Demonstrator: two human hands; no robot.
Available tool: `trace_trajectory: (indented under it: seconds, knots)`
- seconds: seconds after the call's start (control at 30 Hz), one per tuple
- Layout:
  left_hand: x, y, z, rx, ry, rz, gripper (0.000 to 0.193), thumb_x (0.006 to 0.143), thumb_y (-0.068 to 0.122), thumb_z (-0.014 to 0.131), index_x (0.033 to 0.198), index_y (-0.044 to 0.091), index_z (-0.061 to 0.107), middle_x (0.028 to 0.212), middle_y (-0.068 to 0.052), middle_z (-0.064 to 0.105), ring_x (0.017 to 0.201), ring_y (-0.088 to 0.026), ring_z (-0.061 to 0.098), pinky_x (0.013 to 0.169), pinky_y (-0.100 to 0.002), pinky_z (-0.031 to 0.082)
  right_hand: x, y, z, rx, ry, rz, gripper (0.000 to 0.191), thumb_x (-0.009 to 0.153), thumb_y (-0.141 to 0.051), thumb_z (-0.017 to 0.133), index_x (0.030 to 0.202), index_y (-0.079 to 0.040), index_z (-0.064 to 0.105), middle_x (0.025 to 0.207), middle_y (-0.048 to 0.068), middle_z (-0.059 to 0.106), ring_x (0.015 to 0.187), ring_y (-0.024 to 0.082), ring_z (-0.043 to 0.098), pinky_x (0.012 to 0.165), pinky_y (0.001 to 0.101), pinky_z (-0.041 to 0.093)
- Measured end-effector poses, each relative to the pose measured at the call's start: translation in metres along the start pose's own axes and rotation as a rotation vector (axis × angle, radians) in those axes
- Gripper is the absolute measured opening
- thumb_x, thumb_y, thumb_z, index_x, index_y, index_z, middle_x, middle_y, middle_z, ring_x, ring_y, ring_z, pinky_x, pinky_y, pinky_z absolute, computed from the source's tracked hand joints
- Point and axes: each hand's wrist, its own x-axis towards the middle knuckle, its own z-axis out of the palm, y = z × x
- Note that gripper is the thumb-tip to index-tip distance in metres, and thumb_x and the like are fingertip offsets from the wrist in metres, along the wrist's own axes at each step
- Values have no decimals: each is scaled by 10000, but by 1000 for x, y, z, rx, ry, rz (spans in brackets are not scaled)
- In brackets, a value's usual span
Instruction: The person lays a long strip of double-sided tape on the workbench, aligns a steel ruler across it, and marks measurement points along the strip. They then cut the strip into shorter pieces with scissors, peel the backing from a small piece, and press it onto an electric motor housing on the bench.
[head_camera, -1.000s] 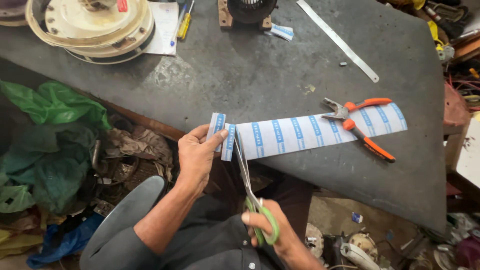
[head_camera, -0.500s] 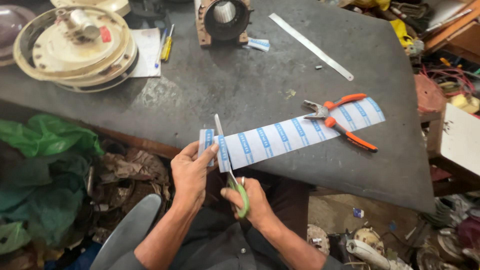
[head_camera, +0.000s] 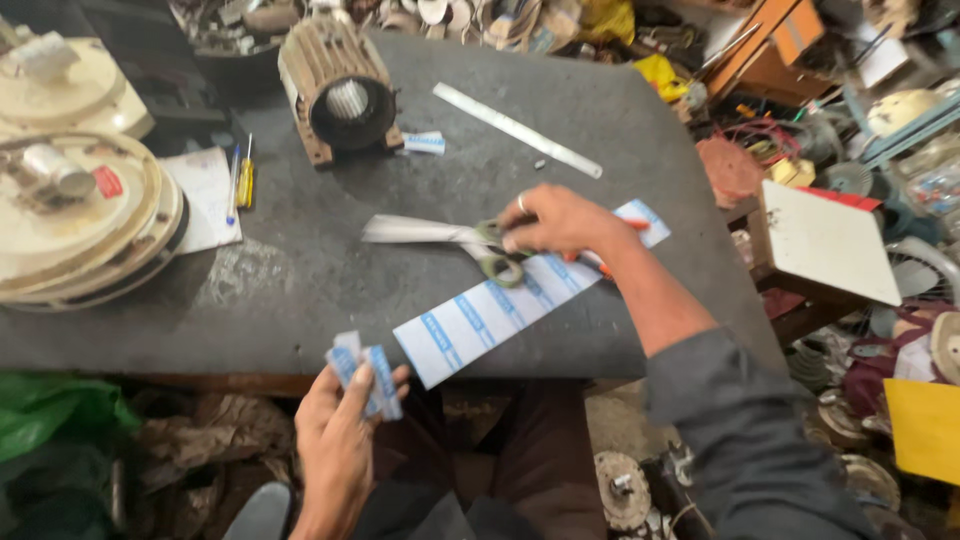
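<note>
The right hand (head_camera: 560, 220) is gripping green-handled scissors (head_camera: 450, 238) flat on the dark table (head_camera: 300, 290); the left hand (head_camera: 340, 430) is pinching cut paper pieces (head_camera: 365, 375) below the table's near edge. Laying the blades down clear of the paper strip (head_camera: 480, 320) looks wise; open tabletop is lying leftward
</note>
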Motion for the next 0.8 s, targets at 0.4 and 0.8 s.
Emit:
trace_trajectory:
  seconds: [0.4,0.8]
  knots:
    - [-4,-5,-39,-9,11,-26,232,1026,125,537,1187,-33,592,1027,-186,712,861,-273,752,752,-392,629,71,24,-2,-319,760,-319,137,775,-67,816,910,-53,795,970,202,741,937,377,702,836,457,552]
    - [-8,-14,-15,146,-143,-94,219,1015,156,563,1156,0,626,991,-148,744,828,-201,756,726,-338,632,-38,16,104,-158,437,-734,143,836,29,675,954,-19,741,979,133,724,901,321,709,781,385,573]
